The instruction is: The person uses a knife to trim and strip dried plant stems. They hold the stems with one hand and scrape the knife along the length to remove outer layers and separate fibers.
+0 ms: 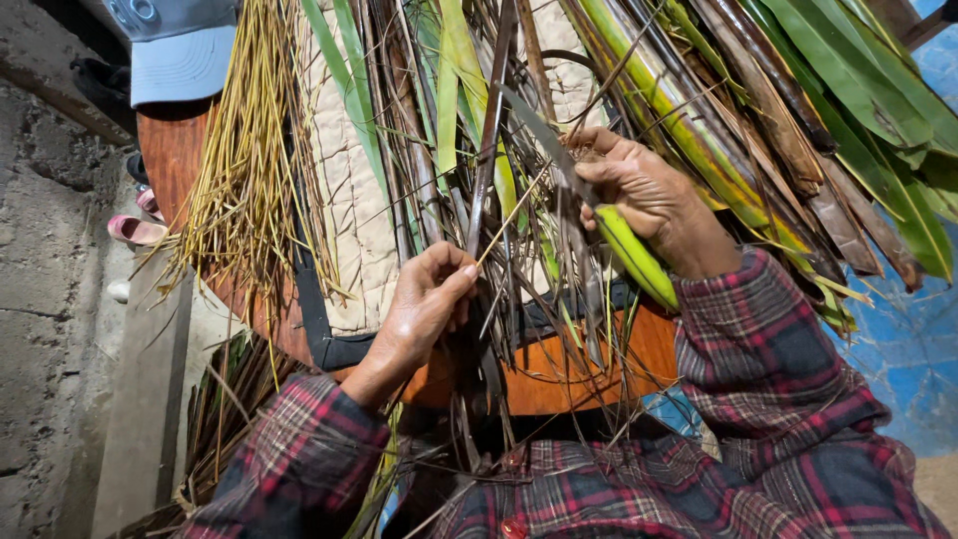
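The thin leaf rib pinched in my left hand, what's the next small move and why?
Probably draw the knife in the right hand farther along the thin rib. The left hand pinches its lower end, and the blade lies at its upper end, among the palm leaves.

Soft, even light is falling from above; focus is staying sharp centrally, while edges are bending slightly.

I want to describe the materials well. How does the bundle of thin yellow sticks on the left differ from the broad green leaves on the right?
The yellow stick bundle is made of thin, stiff, straw-coloured strands; the green leaves are wide, flat blades. The sticks fan out loosely at their lower ends, while the leaves lie overlapped. The sticks lie apart from both hands; the leaves lie just beyond the right hand. The left hand pinches one thin strand. Both run lengthwise across the same surface.
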